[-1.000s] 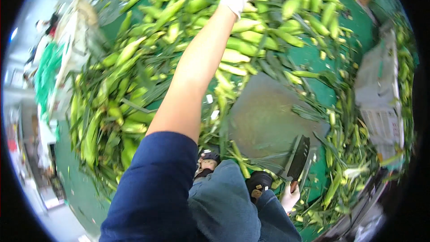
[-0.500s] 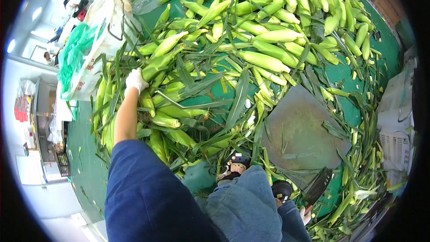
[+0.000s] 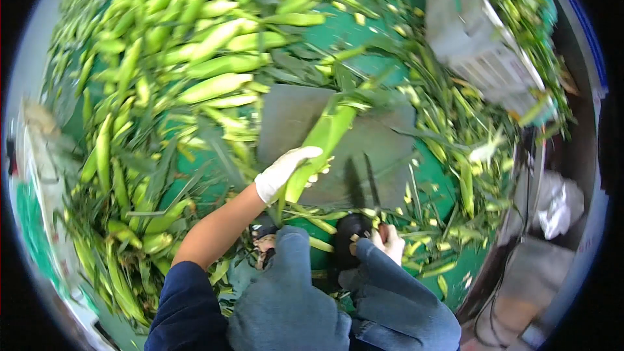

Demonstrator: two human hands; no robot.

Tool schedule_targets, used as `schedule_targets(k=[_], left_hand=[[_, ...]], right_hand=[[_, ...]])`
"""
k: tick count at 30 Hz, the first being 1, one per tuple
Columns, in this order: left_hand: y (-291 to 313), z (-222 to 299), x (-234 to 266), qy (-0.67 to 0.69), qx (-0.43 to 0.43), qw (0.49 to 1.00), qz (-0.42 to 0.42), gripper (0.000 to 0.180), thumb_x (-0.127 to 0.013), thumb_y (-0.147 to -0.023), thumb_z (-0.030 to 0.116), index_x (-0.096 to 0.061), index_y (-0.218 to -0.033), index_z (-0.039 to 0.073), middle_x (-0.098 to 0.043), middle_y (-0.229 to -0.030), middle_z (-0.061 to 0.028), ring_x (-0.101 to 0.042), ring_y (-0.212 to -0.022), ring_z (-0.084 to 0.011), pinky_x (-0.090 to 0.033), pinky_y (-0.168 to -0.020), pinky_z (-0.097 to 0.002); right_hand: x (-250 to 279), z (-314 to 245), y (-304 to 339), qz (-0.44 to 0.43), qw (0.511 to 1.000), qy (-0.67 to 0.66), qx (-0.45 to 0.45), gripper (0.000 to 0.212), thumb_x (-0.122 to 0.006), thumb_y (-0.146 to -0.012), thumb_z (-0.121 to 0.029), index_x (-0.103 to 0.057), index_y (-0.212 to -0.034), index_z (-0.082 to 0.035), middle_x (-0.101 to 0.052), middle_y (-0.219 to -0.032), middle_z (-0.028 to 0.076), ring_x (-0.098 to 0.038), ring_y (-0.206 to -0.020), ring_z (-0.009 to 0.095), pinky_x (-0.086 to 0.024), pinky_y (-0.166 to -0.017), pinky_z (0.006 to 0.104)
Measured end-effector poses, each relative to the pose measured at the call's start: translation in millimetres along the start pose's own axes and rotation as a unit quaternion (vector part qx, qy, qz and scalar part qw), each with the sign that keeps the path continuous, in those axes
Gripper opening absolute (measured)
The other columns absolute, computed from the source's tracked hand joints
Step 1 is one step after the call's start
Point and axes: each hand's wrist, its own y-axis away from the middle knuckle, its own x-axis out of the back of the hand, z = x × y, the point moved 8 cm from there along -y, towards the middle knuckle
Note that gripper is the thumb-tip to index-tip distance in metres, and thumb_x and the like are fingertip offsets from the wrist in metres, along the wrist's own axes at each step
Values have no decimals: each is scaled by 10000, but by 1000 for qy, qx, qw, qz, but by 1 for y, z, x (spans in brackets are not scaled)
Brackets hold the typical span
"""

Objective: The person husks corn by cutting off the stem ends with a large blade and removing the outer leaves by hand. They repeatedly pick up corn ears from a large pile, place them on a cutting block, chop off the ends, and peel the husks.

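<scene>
My left hand (image 3: 289, 168), in a white glove, is closed round the lower part of a green corn ear (image 3: 328, 131) still in its husk. The ear slants up and to the right above a flat grey board (image 3: 292, 114), its leafy far end blurred. Low and to the right, beside my knee, my right hand (image 3: 390, 245), also gloved, grips the brown handle of a broad-bladed knife (image 3: 364, 188). The dark blade points away from me over the near edge of the board, apart from the corn ear. Part of the right hand is hidden behind my leg.
Heaped corn ears (image 3: 214, 65) cover the green floor ahead and to the left. Cut husks and leaves (image 3: 455, 221) litter the right side. A white crate (image 3: 478, 39) full of green leaves stands at the far right. My shoes (image 3: 351, 240) are close to the board.
My left hand has brought a corn ear from the left pile to above the board. The view has swung right. The knife has risen from beside my shoe to the board's near edge.
</scene>
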Motion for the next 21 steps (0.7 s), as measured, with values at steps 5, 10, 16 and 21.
schedule_targets(k=[5, 10, 16, 21], left_hand=[[-12, -51, 15, 29, 123, 991, -48, 417, -477, -917, 413, -560, -1035, 21, -591, -833, -87, -463, -554, -123, -367, -487, -232], [18, -45, 51, -137, 89, 984, 65, 441, -546, -892, 381, -567, -1133, 13, -647, -918, -103, -549, -634, -134, -448, -536, -223], [40, 1, 85, -567, -40, 800, 191, 560, -664, -831, 375, -516, -1260, 46, -620, -1030, -135, -597, -845, -234, -495, -726, -335], [7, 44, -66, -787, -357, 449, 226, 535, -682, -752, 247, -529, -1229, 60, -532, -1136, -161, -507, -1047, -319, -416, -882, -387]], right_hand=[[-8, -75, -25, -86, 971, -4, 224, 202, -654, -810, -237, -582, -924, -86, -623, -760, 142, -633, -653, 314, -517, -574, 376], [-51, -117, -79, -105, 915, 240, 307, 276, -640, -813, -287, -489, -887, -68, -616, -718, 122, -635, -667, 305, -501, -570, 399], [-35, -60, -127, -69, 988, 60, 126, 322, -581, -872, -334, -528, -873, -16, -646, -822, 240, -626, -800, 419, -516, -681, 415], [-7, -83, -137, -29, 992, -68, 103, 382, -606, -873, -363, -549, -835, 13, -595, -722, 252, -589, -668, 419, -466, -598, 410]])
